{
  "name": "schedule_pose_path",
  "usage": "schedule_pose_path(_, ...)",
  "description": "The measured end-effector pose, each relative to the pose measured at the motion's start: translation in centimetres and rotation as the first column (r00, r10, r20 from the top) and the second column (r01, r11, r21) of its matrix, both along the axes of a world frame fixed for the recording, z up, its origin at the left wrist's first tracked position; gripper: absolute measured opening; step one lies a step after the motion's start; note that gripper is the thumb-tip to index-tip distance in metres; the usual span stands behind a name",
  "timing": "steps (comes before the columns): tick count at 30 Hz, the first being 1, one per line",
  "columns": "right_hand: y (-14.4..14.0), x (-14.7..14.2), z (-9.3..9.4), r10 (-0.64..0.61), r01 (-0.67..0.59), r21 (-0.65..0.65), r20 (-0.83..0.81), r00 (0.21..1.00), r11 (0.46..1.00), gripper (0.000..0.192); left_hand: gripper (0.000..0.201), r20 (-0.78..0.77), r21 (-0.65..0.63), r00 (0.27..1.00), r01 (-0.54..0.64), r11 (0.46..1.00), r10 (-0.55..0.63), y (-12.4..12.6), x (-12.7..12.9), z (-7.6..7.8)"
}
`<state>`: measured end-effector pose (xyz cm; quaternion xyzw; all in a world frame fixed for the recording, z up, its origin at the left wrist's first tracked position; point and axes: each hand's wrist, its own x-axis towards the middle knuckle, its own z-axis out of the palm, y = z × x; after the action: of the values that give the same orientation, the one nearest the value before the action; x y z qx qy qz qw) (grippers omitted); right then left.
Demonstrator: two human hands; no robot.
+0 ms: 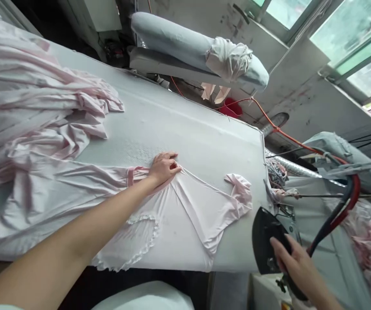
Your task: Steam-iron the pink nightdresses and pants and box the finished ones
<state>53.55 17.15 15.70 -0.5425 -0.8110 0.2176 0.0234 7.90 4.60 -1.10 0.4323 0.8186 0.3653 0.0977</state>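
A pale pink garment (pixel 185 215) with a ruffled heart trim lies spread on the white ironing table (pixel 204 137). My left hand (pixel 164 167) presses down on the garment's upper edge, fingers bent and pinching the fabric at a strap. My right hand (pixel 297 262) grips the handle of a black steam iron (pixel 266 241) at the table's right end, just off the garment. A red-and-black hose (pixel 340 211) curves up from the iron.
A heap of pink garments (pixel 33 112) covers the table's left part. A padded sleeve board (pixel 185 43) with a white cloth tied on it stands behind the table. More pink fabric (pixel 369 241) lies on a second board at the right, under windows.
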Motion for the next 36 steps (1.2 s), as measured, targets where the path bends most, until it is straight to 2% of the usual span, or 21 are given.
schedule_pose_path(3, -4.5, -4.9, 0.1, 0.137, -0.133, -0.2, 0.007, 0.991, 0.971, 0.044, 0.02, 0.01, 0.011, 1.0, -0.03, 1.0, 0.03, -0.1, -0.1, 0.0)
schedule_pose_path(7, -8.2, -13.5, -2.9, 0.318, -0.299, -0.346, -0.003, 0.948, 0.889, 0.035, 0.02, -0.008, -0.014, 0.999, -0.036, 0.999, 0.035, -0.1, 0.0, 0.0)
schedule_pose_path(11, -9.9, -20.1, -6.2, 0.396, -0.366, -0.278, 0.058, 0.917, 0.888, 0.034, 0.022, -0.077, -0.05, 0.997, 0.0, 0.999, -0.004, 0.9, 0.3, 0.6)
schedule_pose_path(14, -9.4, -25.0, -7.2, 0.405, -0.385, -0.189, 0.077, 0.911, 0.903, 0.037, 0.021, -0.102, -0.094, 0.994, 0.038, 0.995, -0.048, 0.3, -0.5, 1.5)
schedule_pose_path(16, -8.4, -28.7, -7.3, 0.384, -0.37, -0.173, 0.051, 0.922, 0.913, 0.038, 0.025, -0.08, -0.131, 0.989, 0.115, 0.985, -0.126, -2.5, -2.6, 2.0)
schedule_pose_path(18, -7.2, -31.9, -7.2, 0.333, -0.323, -0.19, 0.021, 0.943, 0.927, 0.041, 0.035, -0.064, -0.215, 0.968, 0.224, 0.951, -0.242, -7.5, -6.2, 2.1)
schedule_pose_path(20, -6.1, -34.1, -7.0, 0.288, -0.281, -0.219, -0.002, 0.958, 0.934, 0.046, 0.038, -0.079, -0.399, 0.926, 0.31, 0.863, -0.369, -13.5, -11.0, 2.3)
schedule_pose_path(21, -5.8, -34.7, -7.0, 0.275, -0.27, -0.231, -0.011, 0.961, 0.935, 0.048, 0.033, -0.083, -0.52, 0.902, 0.324, 0.79, -0.424, -16.3, -13.7, 2.5)
schedule_pose_path(23, -5.5, -35.1, -6.9, 0.261, -0.259, -0.256, -0.027, 0.965, 0.931, 0.051, 0.024, -0.129, -0.708, 0.897, 0.215, 0.672, -0.423, -20.7, -18.4, 3.1)
schedule_pose_path(24, -5.5, -35.1, -6.9, 0.253, -0.252, -0.264, -0.033, 0.967, 0.931, 0.051, 0.023, -0.19, -0.746, 0.908, 0.113, 0.656, -0.372, -22.1, -20.1, 3.4)
schedule_pose_path(25, -5.6, -34.9, -6.9, 0.241, -0.242, -0.267, -0.039, 0.97, 0.933, 0.051, 0.023, -0.276, -0.728, 0.917, -0.003, 0.685, -0.288, -22.9, -21.0, 3.6)
schedule_pose_path(26, -5.7, -34.8, -6.9, 0.229, -0.233, -0.266, -0.044, 0.972, 0.936, 0.051, 0.026, -0.359, -0.656, 0.916, -0.11, 0.747, -0.18, -23.3, -21.2, 3.8)
schedule_pose_path(27, -5.8, -34.6, -7.0, 0.221, -0.226, -0.265, -0.052, 0.974, 0.937, 0.051, 0.029, -0.4, -0.549, 0.913, -0.164, 0.82, -0.085, -23.3, -20.6, 3.8)
schedule_pose_path(28, -6.0, -34.5, -7.0, 0.214, -0.223, -0.262, -0.062, 0.975, 0.939, 0.05, 0.032, -0.38, -0.44, 0.924, -0.144, 0.886, -0.039, -23.1, -19.4, 3.6)
schedule_pose_path(29, -6.1, -34.5, -7.0, 0.208, -0.219, -0.261, -0.069, 0.976, 0.94, 0.05, 0.035, -0.313, -0.345, 0.948, -0.052, 0.937, -0.063, -22.8, -17.7, 3.3)
schedule_pose_path(30, -6.2, -34.4, -7.0, 0.201, -0.213, -0.263, -0.073, 0.977, 0.941, 0.05, 0.037, -0.226, -0.27, 0.963, 0.083, 0.959, -0.147, -22.3, -15.8, 2.9)
schedule_pose_path(31, -6.3, -34.5, -7.0, 0.193, -0.207, -0.268, -0.075, 0.978, 0.941, 0.05, 0.037, -0.141, -0.225, 0.954, 0.231, 0.946, -0.266, -21.8, -14.0, 2.2)
schedule_pose_path(32, -6.3, -34.5, -7.0, 0.189, -0.202, -0.271, -0.074, 0.979, 0.941, 0.049, 0.034, -0.096, -0.201, 0.934, 0.321, 0.925, -0.345, -21.2, -12.6, 1.5)
schedule_pose_path(33, -6.4, -34.5, -7.0, 0.185, -0.197, -0.271, -0.069, 0.98, 0.942, 0.049, 0.03, -0.079, -0.196, 0.923, 0.356, 0.914, -0.377, -20.5, -11.5, 0.7)
schedule_pose_path(36, -6.5, -34.6, -6.9, 0.176, -0.184, -0.256, -0.054, 0.983, 0.949, 0.049, 0.03, -0.138, -0.208, 0.965, 0.194, 0.959, -0.225, -18.2, -11.2, -1.0)
